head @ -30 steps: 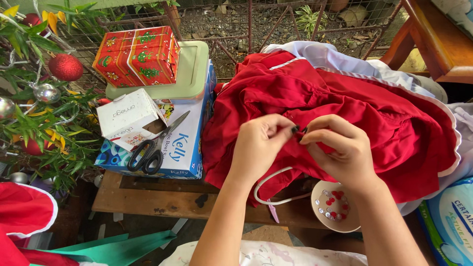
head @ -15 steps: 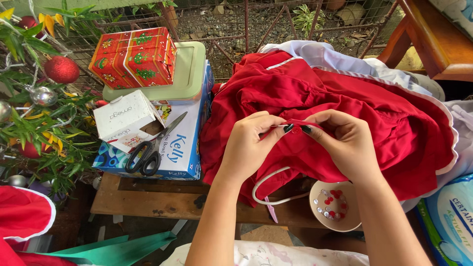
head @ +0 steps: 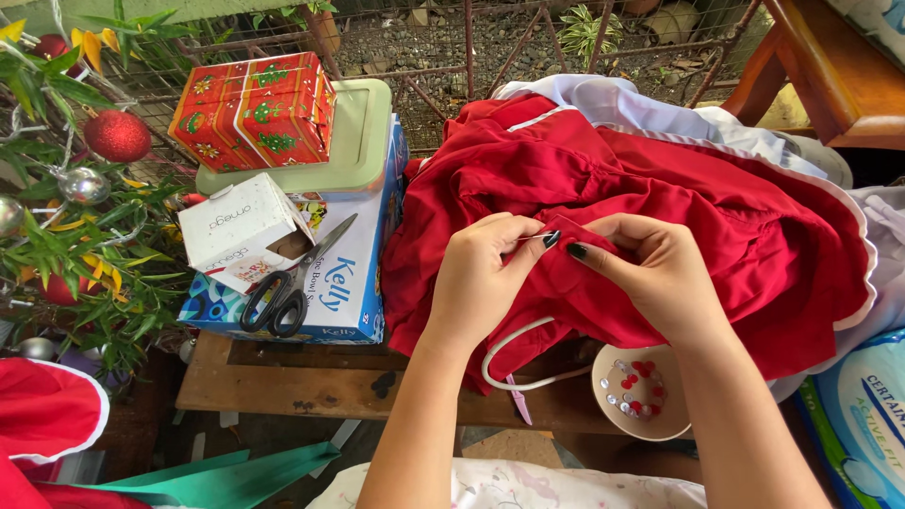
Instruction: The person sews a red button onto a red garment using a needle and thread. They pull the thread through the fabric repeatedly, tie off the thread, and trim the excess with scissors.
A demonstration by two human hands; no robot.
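Observation:
A red garment (head: 660, 179) with white trim lies heaped on the wooden table (head: 283, 386). My left hand (head: 481, 273) pinches a thin needle against a raised fold of the red cloth. My right hand (head: 650, 273) grips the same fold from the right, its thumb and forefinger closed on the cloth. The two hands almost touch at the fingertips. Just below my right wrist sits a small white bowl (head: 644, 391) of red and clear beads. A white cord loop (head: 514, 363) hangs under the cloth.
Black-handled scissors (head: 287, 283) lie on a blue-and-white box (head: 344, 292), next to a small white carton (head: 240, 231). Behind them a red gift-wrapped box (head: 255, 108) sits on a pale green lid. A decorated tree (head: 66, 179) stands left; a wooden chair (head: 830, 75) top right.
Both hands lifted a fold of the red cloth and shifted slightly left and up. The needle now shows at my left fingertips.

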